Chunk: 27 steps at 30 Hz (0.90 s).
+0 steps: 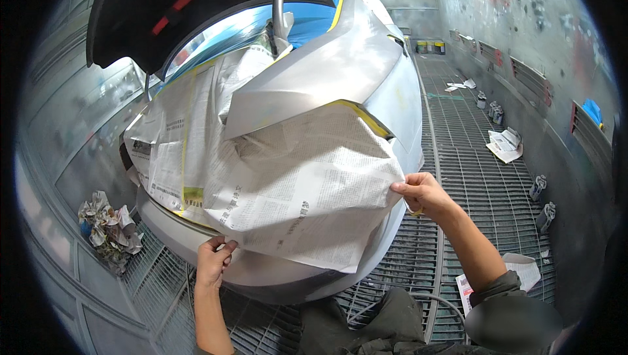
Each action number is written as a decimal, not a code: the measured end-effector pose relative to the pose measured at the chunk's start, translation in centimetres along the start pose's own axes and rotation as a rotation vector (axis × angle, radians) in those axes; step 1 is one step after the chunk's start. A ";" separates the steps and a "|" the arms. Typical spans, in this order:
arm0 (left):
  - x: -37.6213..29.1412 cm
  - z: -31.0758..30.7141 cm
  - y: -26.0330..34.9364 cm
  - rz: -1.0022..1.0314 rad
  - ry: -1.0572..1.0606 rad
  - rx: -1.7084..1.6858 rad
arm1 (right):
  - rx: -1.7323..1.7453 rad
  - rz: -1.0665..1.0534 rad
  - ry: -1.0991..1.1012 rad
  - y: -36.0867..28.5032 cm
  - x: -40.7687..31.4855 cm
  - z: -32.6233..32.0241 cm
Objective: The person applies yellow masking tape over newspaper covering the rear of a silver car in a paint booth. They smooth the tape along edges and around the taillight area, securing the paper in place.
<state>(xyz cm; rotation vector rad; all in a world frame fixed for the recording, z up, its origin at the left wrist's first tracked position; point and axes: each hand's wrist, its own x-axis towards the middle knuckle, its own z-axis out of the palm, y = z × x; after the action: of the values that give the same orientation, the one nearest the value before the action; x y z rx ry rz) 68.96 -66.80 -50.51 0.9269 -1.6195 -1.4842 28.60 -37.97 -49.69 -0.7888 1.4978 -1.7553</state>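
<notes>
A printed newspaper sheet (314, 193) hangs over the rear corner of a grey car body (314, 70), attached along its upper edge near yellow masking tape (365, 118). My right hand (426, 194) pinches the sheet's right edge; a small yellow ring, perhaps a tape roll, shows beneath its fingers. My left hand (215, 259) grips the sheet's lower left edge between thumb and fingers, just above the bumper (274, 269). More newspaper (169, 154) with yellow tape covers the area to the left. Blue plastic film (311, 24) lies inside the opening under the raised lid (211, 7).
Crumpled paper (110, 230) is heaped at the left. Spray cups (538, 187) and loose papers (505, 145) lie along the right wall on the metal floor grating (461, 159). A hose (441, 301) crosses the grating near my legs. Several cans (431, 47) stand far back.
</notes>
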 end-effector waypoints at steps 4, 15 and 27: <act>-1.3 -0.9 2.6 0.121 0.022 0.049 | 0.112 -0.012 -0.075 -1.8 -0.2 -0.3; 0.4 2.6 7.3 0.570 -0.219 -0.681 | 0.563 -0.277 -0.138 -6.6 2.3 2.1; 0.8 4.6 6.8 0.638 -0.102 -0.726 | -0.423 -0.706 0.663 -5.5 -1.0 2.9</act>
<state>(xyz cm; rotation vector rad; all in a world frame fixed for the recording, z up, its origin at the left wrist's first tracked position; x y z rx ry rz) 64.29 -64.94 -43.96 -0.0724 -1.1250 -1.4747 30.88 -38.27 -43.85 -1.1068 2.2727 -2.4075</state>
